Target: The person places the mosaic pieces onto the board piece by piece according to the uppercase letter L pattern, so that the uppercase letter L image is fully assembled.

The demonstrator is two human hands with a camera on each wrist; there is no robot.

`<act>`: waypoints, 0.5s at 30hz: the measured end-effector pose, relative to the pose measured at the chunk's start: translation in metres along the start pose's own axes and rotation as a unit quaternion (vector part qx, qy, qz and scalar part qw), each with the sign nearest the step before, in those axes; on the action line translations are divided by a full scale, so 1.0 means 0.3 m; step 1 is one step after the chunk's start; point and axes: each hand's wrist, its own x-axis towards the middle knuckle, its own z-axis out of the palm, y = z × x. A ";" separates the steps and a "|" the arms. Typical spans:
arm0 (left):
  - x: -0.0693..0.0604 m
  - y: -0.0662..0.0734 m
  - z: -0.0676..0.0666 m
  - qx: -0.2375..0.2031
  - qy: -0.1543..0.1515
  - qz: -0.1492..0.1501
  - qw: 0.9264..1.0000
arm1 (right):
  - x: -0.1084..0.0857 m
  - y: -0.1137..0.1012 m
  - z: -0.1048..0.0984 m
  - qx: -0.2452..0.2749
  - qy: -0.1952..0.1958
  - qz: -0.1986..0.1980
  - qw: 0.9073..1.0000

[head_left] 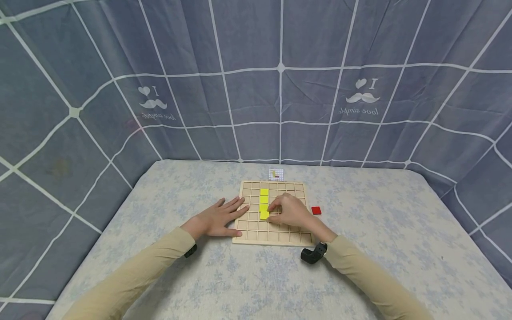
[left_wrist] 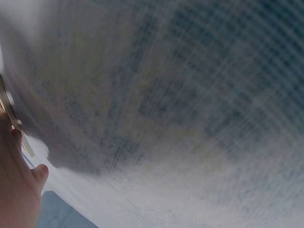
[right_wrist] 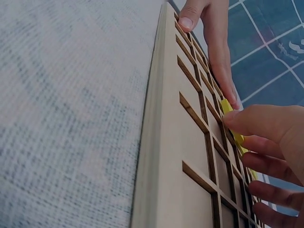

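A wooden grid board [head_left: 256, 238] lies on the table, with a column of yellow tiles [head_left: 264, 199] in its left-centre cells. My right hand [head_left: 294, 211] pinches the lowest yellow tile [head_left: 264, 215] between thumb and finger; in the right wrist view the right hand [right_wrist: 275, 137] holds that yellow tile [right_wrist: 225, 106] at the grid, slightly tilted. My left hand [head_left: 218, 218] rests with spread fingers on the board's left edge. In the left wrist view part of the left hand [left_wrist: 19, 180] shows beside the board edge [left_wrist: 19, 126].
A red tile [head_left: 316, 210] lies on the table just right of the board. Behind the board's far edge is a small card [head_left: 276, 174] printed with a grid and coloured cells. A patterned cloth [head_left: 180, 275] covers the table, and grey-blue checked curtains [head_left: 252, 98] hang around it.
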 end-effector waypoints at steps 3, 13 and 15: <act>-0.002 0.000 0.000 0.000 0.000 0.000 1.000 | 0.000 -0.004 0.002 -0.005 -0.004 0.004 1.000; 0.000 0.001 -0.002 -0.003 0.001 0.002 1.000 | -0.001 -0.012 0.003 -0.011 -0.008 0.008 1.000; -0.001 0.001 -0.002 -0.001 0.000 0.003 1.000 | -0.001 -0.010 0.006 -0.012 -0.008 0.006 1.000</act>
